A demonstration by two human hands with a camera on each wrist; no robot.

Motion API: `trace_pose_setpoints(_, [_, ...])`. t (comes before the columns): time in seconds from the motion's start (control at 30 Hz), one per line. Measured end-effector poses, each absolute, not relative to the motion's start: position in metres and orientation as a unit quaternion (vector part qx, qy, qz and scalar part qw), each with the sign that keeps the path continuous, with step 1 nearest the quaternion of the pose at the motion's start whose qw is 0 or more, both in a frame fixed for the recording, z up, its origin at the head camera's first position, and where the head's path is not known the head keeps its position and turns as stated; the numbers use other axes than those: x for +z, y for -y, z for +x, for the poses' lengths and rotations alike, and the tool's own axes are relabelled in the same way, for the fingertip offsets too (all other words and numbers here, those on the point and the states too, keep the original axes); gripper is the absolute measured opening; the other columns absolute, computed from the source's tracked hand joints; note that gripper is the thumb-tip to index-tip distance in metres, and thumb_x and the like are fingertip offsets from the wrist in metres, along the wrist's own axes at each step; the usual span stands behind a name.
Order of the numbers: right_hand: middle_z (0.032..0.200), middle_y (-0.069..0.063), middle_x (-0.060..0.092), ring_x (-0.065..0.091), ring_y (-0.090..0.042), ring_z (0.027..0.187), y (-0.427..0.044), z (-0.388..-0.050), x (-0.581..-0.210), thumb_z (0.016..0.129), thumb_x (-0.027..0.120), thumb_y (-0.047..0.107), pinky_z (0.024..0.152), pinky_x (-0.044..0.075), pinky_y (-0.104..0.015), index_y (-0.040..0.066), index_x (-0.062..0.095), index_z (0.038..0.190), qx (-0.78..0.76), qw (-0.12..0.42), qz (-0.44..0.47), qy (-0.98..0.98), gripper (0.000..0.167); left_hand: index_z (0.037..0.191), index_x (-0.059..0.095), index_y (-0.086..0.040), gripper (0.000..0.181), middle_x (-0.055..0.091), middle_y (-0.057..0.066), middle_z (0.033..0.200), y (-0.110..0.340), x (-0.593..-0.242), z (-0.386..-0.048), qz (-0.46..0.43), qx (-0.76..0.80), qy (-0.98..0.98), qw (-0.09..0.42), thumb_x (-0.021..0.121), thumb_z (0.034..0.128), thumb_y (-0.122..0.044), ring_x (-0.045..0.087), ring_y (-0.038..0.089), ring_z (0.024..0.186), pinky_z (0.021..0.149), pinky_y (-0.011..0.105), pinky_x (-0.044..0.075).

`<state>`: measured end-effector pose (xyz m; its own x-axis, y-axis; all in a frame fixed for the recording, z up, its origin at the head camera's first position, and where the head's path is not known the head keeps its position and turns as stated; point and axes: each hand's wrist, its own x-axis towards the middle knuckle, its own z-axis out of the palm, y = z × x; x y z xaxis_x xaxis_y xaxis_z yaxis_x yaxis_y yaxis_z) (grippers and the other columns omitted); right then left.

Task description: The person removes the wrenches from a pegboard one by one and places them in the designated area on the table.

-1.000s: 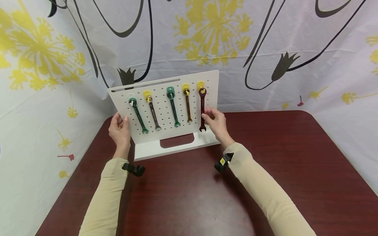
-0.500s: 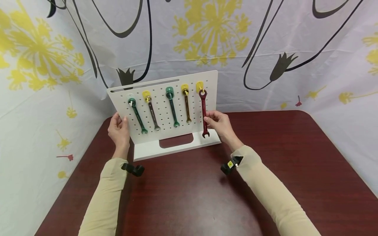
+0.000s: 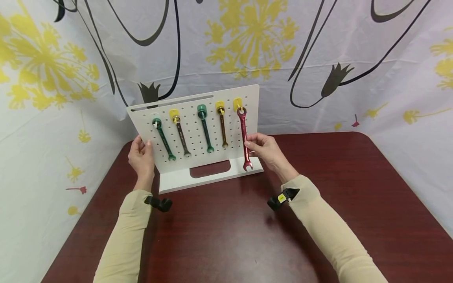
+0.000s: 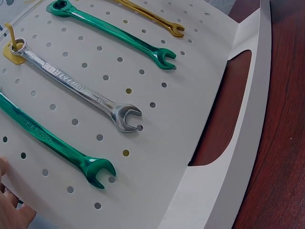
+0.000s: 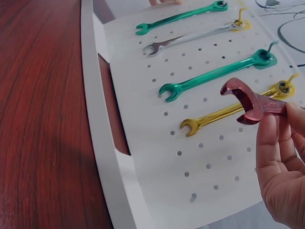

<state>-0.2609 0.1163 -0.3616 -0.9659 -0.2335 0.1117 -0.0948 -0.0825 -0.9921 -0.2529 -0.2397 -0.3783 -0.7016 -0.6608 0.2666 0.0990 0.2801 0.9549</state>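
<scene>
My right hand pinches a red combination wrench between thumb and fingers. Its ring end is at the rightmost yellow hook; its open end tilts out from the white pegboard. At the board's left edge, my left hand holds on, some fingers hidden behind it. Several other wrenches hang from hooks: a green wrench, a silver wrench, a second green wrench and a gold wrench. In the right wrist view, the red wrench's jaw end stands well off the board.
The pegboard stands on a flat white base with a cut-out, on a dark red-brown table. Behind hangs a white cloth with yellow and grey plant prints. Black wrist cameras sit on both beige sleeves.
My right hand has drawn the red wrench's lower end outward from the board and slightly right; its ring has slid forward along the hook. The left hand keeps its place at the board's edge.
</scene>
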Motion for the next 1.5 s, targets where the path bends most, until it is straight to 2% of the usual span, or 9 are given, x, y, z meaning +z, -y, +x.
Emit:
trace_pose_setpoints(0.23, [0.078, 0.006, 0.061, 0.058, -0.005, 0.067, -0.116, -0.257, -0.354, 0.090, 0.060, 0.003, 0.062, 0.054, -0.022, 0.006, 0.060, 0.097, -0.718, 0.061, -0.117, -0.683, 0.007, 0.127, 0.058, -0.016, 0.034, 0.064, 0.005, 0.119, 0.239, -0.379, -0.252, 0.192, -0.565, 0.728, 0.337, 0.058, 0.0932, -0.019, 0.062, 0.012, 0.102, 0.088, 0.029, 0.050])
trace_pose_setpoints(0.53, [0.075, 0.007, 0.061, 0.056, -0.005, 0.066, -0.116, -0.258, -0.347, 0.090, 0.059, 0.000, 0.061, 0.054, -0.022, 0.013, 0.060, 0.087, -0.724, 0.054, -0.119, -0.678, 0.012, 0.127, 0.058, -0.017, 0.033, 0.064, 0.005, 0.119, 0.240, -0.378, -0.253, 0.191, -0.567, 0.728, 0.335, 0.058, 0.0933, -0.019, 0.062, 0.014, 0.103, 0.089, 0.031, 0.050])
trace_pose_setpoints(0.8, [0.076, 0.004, 0.061, 0.058, -0.009, 0.062, -0.132, -0.258, -0.345, 0.089, 0.059, -0.001, 0.060, 0.054, -0.023, 0.015, 0.063, 0.087, -0.746, 0.048, -0.114, -0.655, 0.017, 0.127, 0.058, -0.017, 0.034, 0.064, 0.005, 0.119, 0.240, -0.378, -0.254, 0.189, -0.568, 0.727, 0.337, 0.058, 0.0933, -0.019, 0.061, 0.012, 0.102, 0.089, 0.028, 0.049])
trace_pose_setpoints(1.0, [0.076, 0.002, 0.061, 0.061, -0.010, 0.063, -0.152, -0.262, -0.355, 0.089, 0.060, -0.001, 0.061, 0.055, -0.025, 0.014, 0.063, 0.086, -0.762, 0.044, -0.093, -0.639, 0.015, 0.127, 0.058, -0.017, 0.034, 0.064, 0.005, 0.119, 0.240, -0.379, -0.254, 0.190, -0.569, 0.726, 0.337, 0.058, 0.0933, -0.019, 0.060, 0.009, 0.100, 0.089, 0.027, 0.049])
trace_pose_setpoints(1.27, [0.074, 0.004, 0.062, 0.060, -0.007, 0.060, -0.179, -0.269, -0.376, 0.088, 0.062, 0.002, 0.059, 0.055, -0.022, 0.012, 0.061, 0.086, -0.736, 0.031, -0.047, -0.674, 0.010, 0.127, 0.058, -0.018, 0.034, 0.064, 0.004, 0.119, 0.241, -0.380, -0.254, 0.193, -0.569, 0.725, 0.337, 0.058, 0.0934, -0.020, 0.060, 0.007, 0.097, 0.087, 0.025, 0.049])
trace_pose_setpoints(1.5, [0.070, 0.007, 0.061, 0.060, -0.006, 0.058, -0.195, -0.274, -0.398, 0.089, 0.060, 0.002, 0.058, 0.054, -0.022, 0.003, 0.058, 0.091, -0.694, 0.041, 0.006, -0.719, 0.003, 0.127, 0.058, -0.018, 0.034, 0.064, 0.004, 0.119, 0.240, -0.380, -0.254, 0.193, -0.564, 0.729, 0.337, 0.058, 0.0937, -0.020, 0.060, 0.009, 0.100, 0.088, 0.027, 0.049])
